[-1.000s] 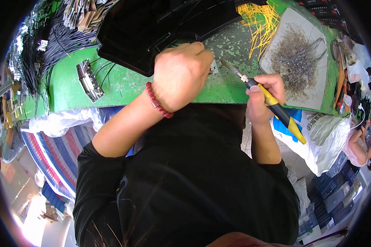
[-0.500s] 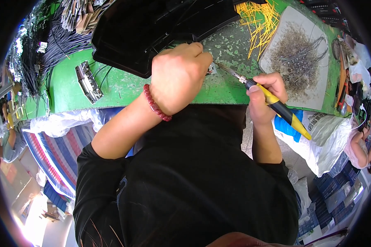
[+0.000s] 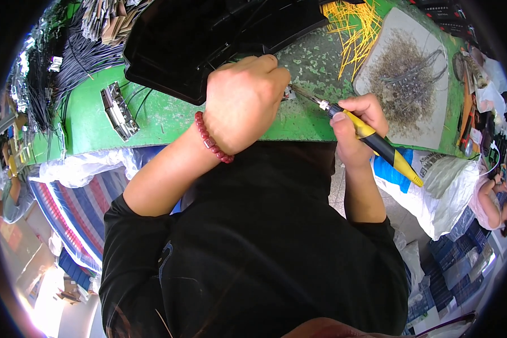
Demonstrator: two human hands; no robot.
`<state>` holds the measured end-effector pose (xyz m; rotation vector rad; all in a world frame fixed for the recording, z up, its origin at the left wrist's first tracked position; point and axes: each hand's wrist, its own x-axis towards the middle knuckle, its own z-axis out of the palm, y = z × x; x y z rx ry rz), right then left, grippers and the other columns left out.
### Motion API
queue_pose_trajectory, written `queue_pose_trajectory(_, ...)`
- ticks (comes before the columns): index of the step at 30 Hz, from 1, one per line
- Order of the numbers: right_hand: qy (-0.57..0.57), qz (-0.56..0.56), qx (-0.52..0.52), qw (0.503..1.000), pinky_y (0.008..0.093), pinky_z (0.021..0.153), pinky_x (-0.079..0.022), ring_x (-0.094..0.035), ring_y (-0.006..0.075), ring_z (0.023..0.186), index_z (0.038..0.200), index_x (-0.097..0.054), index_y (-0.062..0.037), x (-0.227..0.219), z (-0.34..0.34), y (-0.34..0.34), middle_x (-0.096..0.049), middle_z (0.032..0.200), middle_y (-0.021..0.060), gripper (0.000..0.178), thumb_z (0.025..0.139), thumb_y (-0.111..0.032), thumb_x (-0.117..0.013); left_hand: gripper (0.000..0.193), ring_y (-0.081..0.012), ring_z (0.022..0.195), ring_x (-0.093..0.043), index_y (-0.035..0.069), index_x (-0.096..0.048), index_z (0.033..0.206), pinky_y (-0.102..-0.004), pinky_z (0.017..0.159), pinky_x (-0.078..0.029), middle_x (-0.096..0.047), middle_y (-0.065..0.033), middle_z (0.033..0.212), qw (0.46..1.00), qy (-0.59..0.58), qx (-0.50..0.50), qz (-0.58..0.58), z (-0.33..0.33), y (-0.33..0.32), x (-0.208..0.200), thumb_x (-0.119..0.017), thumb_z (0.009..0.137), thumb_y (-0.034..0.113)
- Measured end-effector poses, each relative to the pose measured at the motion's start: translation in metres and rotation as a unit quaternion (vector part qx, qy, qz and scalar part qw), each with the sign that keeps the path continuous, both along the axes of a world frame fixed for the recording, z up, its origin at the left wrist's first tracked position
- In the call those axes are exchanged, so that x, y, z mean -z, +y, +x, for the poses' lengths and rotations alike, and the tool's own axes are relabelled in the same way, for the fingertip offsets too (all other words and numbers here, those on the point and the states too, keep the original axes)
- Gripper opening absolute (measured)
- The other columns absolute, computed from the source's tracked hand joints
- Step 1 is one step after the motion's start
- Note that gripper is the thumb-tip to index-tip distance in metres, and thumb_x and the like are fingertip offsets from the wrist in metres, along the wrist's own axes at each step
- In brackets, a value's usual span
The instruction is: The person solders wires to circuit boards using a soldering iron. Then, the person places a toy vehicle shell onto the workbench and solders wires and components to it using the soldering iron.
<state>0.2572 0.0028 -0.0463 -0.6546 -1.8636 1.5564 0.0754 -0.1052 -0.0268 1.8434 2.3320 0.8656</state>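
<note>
My right hand [image 3: 359, 125] is closed round the yellow and black handle of a soldering iron [image 3: 380, 142]. The iron's metal tip points left and reaches a small metallic part [image 3: 289, 94] beside my left fingers; I cannot tell whether they touch. My left hand [image 3: 243, 104], a dark red bead bracelet [image 3: 209, 142] at its wrist, is bent with knuckles up over the green table [image 3: 310, 127]. Its fingertips are hidden under the hand, so what they grip does not show. Just beyond it lies a large black plastic housing [image 3: 174, 45].
A metal-and-black component [image 3: 119, 111] with a dark wire lies at the left. Bundles of black wires [image 3: 93, 59] and yellow sticks [image 3: 356, 34] lie farther back. At the right, a pale board [image 3: 436, 101] bears dark scraps and thin wires. A white plastic bag [image 3: 434, 197] hangs below the table edge.
My right hand has moved slightly left, bringing the soldering iron's tip closer to the part by my left fingers. The left hand stays nearly in place.
</note>
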Motion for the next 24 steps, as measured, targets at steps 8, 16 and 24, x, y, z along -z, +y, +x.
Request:
queue_pose_trajectory(8, 0.066, 0.02, 0.036, 0.997, 0.0218, 0.053, -0.042, -0.05, 0.0092, 0.055, 0.091, -0.052, 0.0005, 0.011, 0.007, 0.001, -0.053, 0.069, 0.0055, 0.017, 0.082, -0.01, -0.061, 0.008, -0.0245, 0.067, -0.06, 0.007, -0.06, 0.071, -0.0342, 0.057, -0.049, -0.055, -0.0052, 0.072, 1.0, -0.003, 0.001, 0.001, 0.0, 0.0, 0.0, -0.068, 0.072, 0.006)
queue_pose_trajectory(16, 0.104, 0.046, 0.076, 0.991, 0.0241, 0.058, -0.045, -0.054, 0.0115, 0.061, 0.098, -0.051, -0.0008, 0.016, 0.009, -0.004, -0.056, 0.078, 0.008, 0.028, 0.083, -0.018, -0.067, 0.009, -0.0243, 0.067, -0.06, 0.007, -0.059, 0.071, -0.0347, 0.056, -0.049, -0.056, -0.005, 0.072, 1.0, 0.02, -0.006, 0.0, 0.004, 0.001, 0.001, -0.068, 0.072, 0.007)
queue_pose_trajectory(24, 0.091, 0.077, 0.051, 0.992, 0.0262, 0.067, -0.049, -0.058, 0.0131, 0.07, 0.106, -0.048, -0.0014, 0.012, 0.01, -0.007, -0.058, 0.088, 0.0096, 0.033, 0.085, -0.017, -0.068, 0.013, -0.0214, 0.064, -0.06, 0.009, -0.053, 0.065, -0.0333, 0.054, -0.05, -0.055, -0.0041, 0.07, 0.999, 0.04, -0.008, 0.018, 0.005, 0.0, 0.002, -0.065, 0.07, 0.006)
